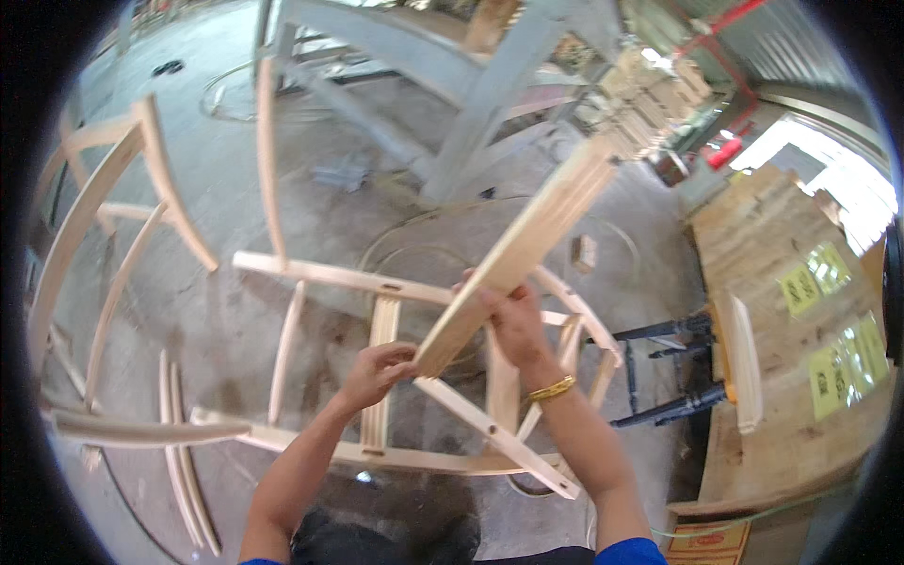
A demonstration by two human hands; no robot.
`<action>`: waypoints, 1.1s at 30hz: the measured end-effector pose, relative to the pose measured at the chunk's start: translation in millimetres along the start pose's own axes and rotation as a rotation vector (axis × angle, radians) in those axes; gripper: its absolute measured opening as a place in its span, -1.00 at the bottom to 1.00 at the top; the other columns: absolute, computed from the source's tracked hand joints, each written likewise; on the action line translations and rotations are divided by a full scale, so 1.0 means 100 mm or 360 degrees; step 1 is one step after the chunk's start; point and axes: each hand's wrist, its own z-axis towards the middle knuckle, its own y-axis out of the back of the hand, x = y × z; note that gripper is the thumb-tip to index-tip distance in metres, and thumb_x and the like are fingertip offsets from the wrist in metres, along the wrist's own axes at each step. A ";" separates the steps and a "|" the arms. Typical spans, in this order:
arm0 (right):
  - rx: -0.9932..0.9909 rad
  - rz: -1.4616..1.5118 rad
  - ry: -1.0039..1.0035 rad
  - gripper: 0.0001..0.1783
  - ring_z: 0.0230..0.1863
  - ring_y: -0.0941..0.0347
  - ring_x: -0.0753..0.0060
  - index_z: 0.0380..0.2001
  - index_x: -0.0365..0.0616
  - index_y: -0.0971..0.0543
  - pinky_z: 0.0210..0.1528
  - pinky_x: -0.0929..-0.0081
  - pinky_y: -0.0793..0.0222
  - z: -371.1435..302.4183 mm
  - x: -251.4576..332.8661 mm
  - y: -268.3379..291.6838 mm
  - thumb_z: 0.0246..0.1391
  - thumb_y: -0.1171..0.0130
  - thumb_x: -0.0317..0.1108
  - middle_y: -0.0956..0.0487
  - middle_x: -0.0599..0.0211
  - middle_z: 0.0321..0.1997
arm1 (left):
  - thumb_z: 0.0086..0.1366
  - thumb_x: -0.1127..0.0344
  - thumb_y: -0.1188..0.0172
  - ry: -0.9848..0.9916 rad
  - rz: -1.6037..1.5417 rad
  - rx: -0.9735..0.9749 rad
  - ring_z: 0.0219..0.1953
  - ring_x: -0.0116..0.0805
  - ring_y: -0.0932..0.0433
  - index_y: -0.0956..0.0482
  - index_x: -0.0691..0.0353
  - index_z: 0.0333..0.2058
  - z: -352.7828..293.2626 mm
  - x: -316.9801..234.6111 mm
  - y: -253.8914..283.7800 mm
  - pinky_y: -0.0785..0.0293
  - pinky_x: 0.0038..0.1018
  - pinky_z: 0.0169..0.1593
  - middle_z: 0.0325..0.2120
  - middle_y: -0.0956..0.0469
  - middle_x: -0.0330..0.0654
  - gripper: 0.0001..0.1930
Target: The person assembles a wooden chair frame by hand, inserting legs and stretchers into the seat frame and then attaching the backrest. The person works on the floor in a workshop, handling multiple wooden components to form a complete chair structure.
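Note:
A flat, pale wooden board (523, 250) slants up and away in front of me. My right hand (516, 325) is closed around its middle, with a gold-coloured bracelet on the wrist. At the board's near end, my left hand (377, 372) has its fingers curled in and pressed against the wood; part of that grip is hidden. Beneath both hands a wooden chair frame (405, 457) lies on its side on the floor, its long rails joined by crosspieces. One rail with small holes (499, 433) runs diagonally just below the board.
Another wooden chair frame (118, 174) stands at the left, near loose curved wooden strips (179, 452). To the right are a black-legged stand (673, 367) and a large wooden panel (753, 452) with yellow labels. A grey metal frame (471, 113) and stacked wood (650, 104) occupy the far side.

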 end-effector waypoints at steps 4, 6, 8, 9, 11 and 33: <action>-0.0274 0.0124 0.0335 -0.84 -0.43 -0.42 0.33 -0.39 -0.26 -0.42 -0.31 0.40 -0.40 0.30 -0.12 -0.09 -0.02 -0.12 -0.41 -0.45 0.24 -0.47 | 0.13 0.33 -0.20 0.0076 0.0156 -0.0466 -0.23 -0.39 -0.50 -0.49 0.40 -0.14 0.04 0.21 -0.05 -0.41 -0.48 -0.13 -0.29 -0.55 -0.10 -0.66; -0.0591 0.0267 0.0514 -0.85 -0.51 -0.44 0.38 -0.53 -0.27 -0.45 -0.50 0.52 -0.36 0.62 -0.08 -0.19 -0.15 -0.18 -0.42 -0.48 0.24 -0.51 | 0.11 0.25 -0.21 0.0141 0.0266 -0.0694 -0.20 -0.27 -0.49 -0.46 0.40 -0.12 0.02 0.25 0.01 -0.39 -0.41 -0.11 -0.27 -0.52 -0.02 -0.60; -0.0808 0.0359 0.0571 -0.82 -0.51 -0.42 0.34 -0.51 -0.26 -0.41 -0.48 0.46 -0.38 0.93 -0.10 -0.31 -0.17 -0.19 -0.42 -0.44 0.26 -0.53 | 0.10 0.13 -0.21 0.0072 0.0693 -0.0900 -0.17 -0.12 -0.46 -0.42 0.38 -0.08 0.01 0.46 0.13 -0.36 -0.32 -0.08 -0.26 -0.48 0.06 -0.50; -0.0845 0.0365 0.0597 -0.80 -0.49 -0.42 0.32 -0.49 -0.24 -0.40 -0.43 0.43 -0.40 1.05 -0.16 -0.25 -0.17 -0.19 -0.40 -0.43 0.26 -0.52 | 0.09 0.10 -0.21 0.0107 0.0793 -0.0900 -0.13 -0.08 -0.43 -0.37 0.37 -0.03 0.03 0.59 0.10 -0.32 -0.30 -0.05 -0.23 -0.46 0.08 -0.45; -0.0867 0.0375 0.0619 -0.78 -0.48 -0.41 0.29 -0.47 -0.23 -0.38 -0.40 0.39 -0.42 1.25 -0.34 -0.24 -0.17 -0.19 -0.40 -0.42 0.26 -0.51 | 0.07 0.05 -0.23 0.0199 0.1008 -0.0921 -0.05 0.02 -0.36 -0.26 0.37 0.05 0.01 0.81 0.06 -0.25 -0.25 0.03 -0.18 -0.42 0.11 -0.33; -0.0561 -0.0850 0.1067 -0.77 -0.66 -0.49 0.48 -0.54 -0.40 -0.39 -0.51 0.60 -0.44 1.55 -0.86 -0.79 -0.27 -0.22 -0.50 -0.52 0.24 -0.71 | 0.06 0.05 -0.24 0.0675 0.0191 -0.0456 -0.33 -0.03 -0.56 -0.33 0.40 -0.13 0.12 0.78 0.22 -0.42 -0.29 -0.20 -0.42 -0.52 0.20 -0.44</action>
